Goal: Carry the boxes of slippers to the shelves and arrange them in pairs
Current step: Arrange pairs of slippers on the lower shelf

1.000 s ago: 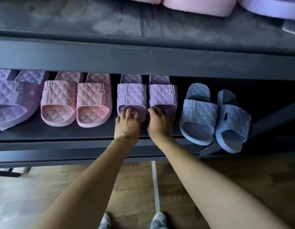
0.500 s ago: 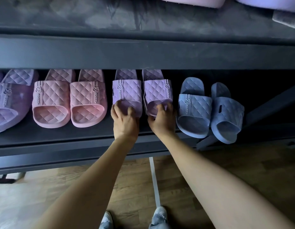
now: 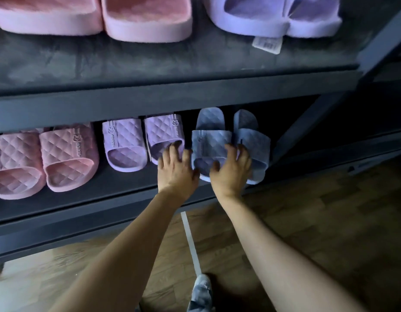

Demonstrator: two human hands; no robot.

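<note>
Where both forearms reach over the floor tape (image 3: 190, 239), the left hand (image 3: 175, 171) lies spread at the toe of the purple pair (image 3: 125, 143) and the right hand (image 3: 231, 172) lies spread across the blue pair (image 3: 211, 143), all on the lower shelf (image 3: 82, 199). A pink pair (image 3: 66, 154) sits left. Farther, the upper shelf (image 3: 150, 64) holds pink slippers (image 3: 145, 25) and lilac slippers (image 3: 273, 21).

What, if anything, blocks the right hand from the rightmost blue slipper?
Likely nothing, so yes: the right hand lies partly over the rightmost blue slipper, its fingers at the strap, with nothing between them.
</note>
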